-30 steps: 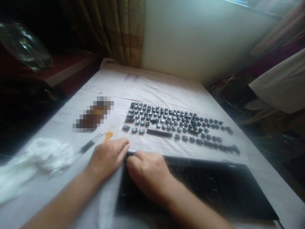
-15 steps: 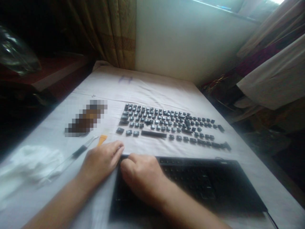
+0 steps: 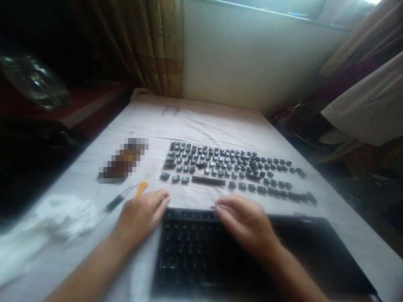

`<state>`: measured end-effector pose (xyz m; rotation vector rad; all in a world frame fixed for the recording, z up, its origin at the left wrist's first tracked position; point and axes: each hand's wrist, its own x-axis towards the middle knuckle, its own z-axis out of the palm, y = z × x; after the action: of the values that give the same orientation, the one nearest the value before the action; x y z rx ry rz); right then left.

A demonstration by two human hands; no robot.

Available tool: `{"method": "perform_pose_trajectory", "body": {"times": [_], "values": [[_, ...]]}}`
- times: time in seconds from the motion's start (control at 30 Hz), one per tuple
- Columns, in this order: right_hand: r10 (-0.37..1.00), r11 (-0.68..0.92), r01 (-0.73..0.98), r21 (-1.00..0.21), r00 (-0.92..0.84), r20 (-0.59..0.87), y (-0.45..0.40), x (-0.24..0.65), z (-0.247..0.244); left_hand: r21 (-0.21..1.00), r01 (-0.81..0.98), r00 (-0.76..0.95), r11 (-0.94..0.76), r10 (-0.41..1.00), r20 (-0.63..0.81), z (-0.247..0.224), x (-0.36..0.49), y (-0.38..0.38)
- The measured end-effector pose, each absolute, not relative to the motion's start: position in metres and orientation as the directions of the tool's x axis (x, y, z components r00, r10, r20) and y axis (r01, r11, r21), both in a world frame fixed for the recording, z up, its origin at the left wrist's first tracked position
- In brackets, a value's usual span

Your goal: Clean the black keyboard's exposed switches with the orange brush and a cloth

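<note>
A black keyboard (image 3: pixel 299 251) lies on the cloth in front of me, its keycaps gone from the main area. At its far left corner, my left hand (image 3: pixel 143 212) is closed, thumb and fingers together against the edge. Over the keyboard's top edge, near the middle, hovers or rests my right hand (image 3: pixel 247 216), its fingers curled together; a thin tip pokes out by the fingertips, too small to name. Beyond the keyboard, rows of loose black keycaps (image 3: pixel 214 160) are laid out in keyboard order, with the long space bar (image 3: pixel 208 181) nearest.
Left of my left hand lie an orange-handled brush (image 3: pixel 142 187), a slim tool with a black grip (image 3: pixel 115 202) and a crumpled white cloth (image 3: pixel 59 218). A blurred-out brown object (image 3: pixel 122 161) lies farther back. The white sheet (image 3: pixel 201 117) reaches to the wall.
My right hand has moved right along the keyboard's top edge, uncovering its left part. My left hand stays by the corner. The whole view has shifted slightly.
</note>
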<state>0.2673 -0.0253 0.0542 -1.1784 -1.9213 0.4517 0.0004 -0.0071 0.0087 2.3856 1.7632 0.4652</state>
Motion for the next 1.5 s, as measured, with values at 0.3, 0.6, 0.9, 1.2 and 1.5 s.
{"method": "perform_pose_trajectory", "body": {"times": [0.3,0.6,0.9,1.2,1.5], "values": [[0.919,0.155,0.652,-0.742,0.181,0.351,-0.033,0.336,0.045,0.394,0.885,0.235,-0.248,0.969,0.082,0.017,-0.003,-0.004],[0.885,0.246,0.65,-0.719,0.152,0.44,-0.036,0.346,0.036,0.521,0.835,0.25,-0.175,0.965,-0.076,0.023,-0.011,-0.003],[0.862,0.297,0.659,-0.691,0.127,0.491,-0.044,0.351,0.046,0.505,0.837,0.251,-0.209,0.968,-0.015,0.022,-0.01,-0.006],[0.856,0.228,0.66,-0.716,0.214,0.471,-0.059,0.373,0.039,0.469,0.774,0.351,-0.425,0.905,0.241,0.026,0.019,-0.014],[0.825,0.211,0.621,-0.755,0.301,0.478,-0.075,0.392,0.033,0.38,0.751,0.43,-0.541,0.836,0.34,0.031,0.029,-0.014]]}}
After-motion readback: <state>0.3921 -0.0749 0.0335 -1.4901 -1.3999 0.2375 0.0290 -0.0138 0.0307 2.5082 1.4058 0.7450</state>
